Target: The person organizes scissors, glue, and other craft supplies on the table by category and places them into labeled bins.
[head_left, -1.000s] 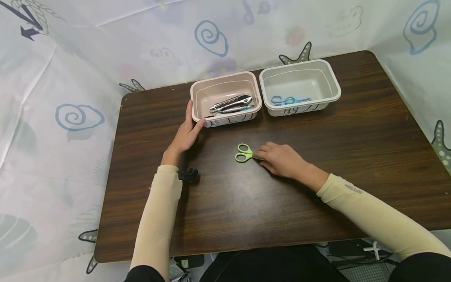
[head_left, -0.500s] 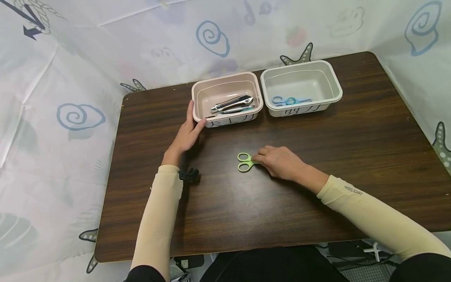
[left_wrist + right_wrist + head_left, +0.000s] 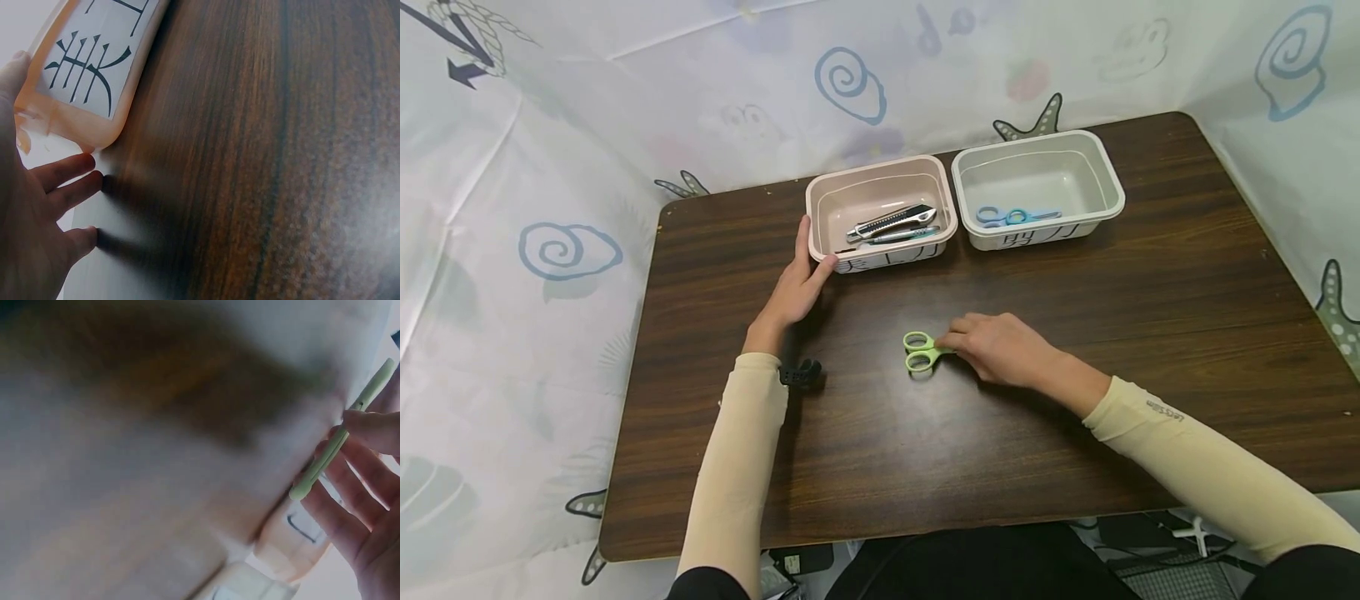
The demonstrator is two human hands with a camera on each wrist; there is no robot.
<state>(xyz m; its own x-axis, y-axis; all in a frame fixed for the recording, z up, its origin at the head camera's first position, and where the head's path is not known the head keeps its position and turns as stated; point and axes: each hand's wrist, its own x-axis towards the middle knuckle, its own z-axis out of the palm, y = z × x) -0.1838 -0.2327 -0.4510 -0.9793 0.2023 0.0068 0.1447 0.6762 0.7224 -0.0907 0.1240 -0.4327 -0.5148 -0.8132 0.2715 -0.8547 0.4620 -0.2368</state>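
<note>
My right hand (image 3: pixel 996 346) pinches a pair of green scissors (image 3: pixel 917 360) near the pivot, over the middle of the table. Both finger loops point left, and the blades are hidden by the hand. In the right wrist view the scissors (image 3: pixel 331 444) are edge-on, thumb on one side and fingers on the other. My left hand (image 3: pixel 790 287) rests against the near left corner of a pink bin (image 3: pixel 820 200), its fingers fairly straight along the side and its thumb at the front rim. Inside that bin lie a box cutter (image 3: pixel 891 222) and a slimmer pen-like tool (image 3: pixel 902 236).
A grey-white bin (image 3: pixel 1037 150) stands right of the pink one and holds blue scissors (image 3: pixel 1015 217). Both bins carry a label with black characters on the front. They sit along the back edge of the brown wooden table (image 3: pixel 850 450), near a patterned curtain (image 3: pixel 737 83).
My right hand has drawn the green scissors a little toward me, and their loops now look slightly raised from the table. My left hand stays at the pink bin.
</note>
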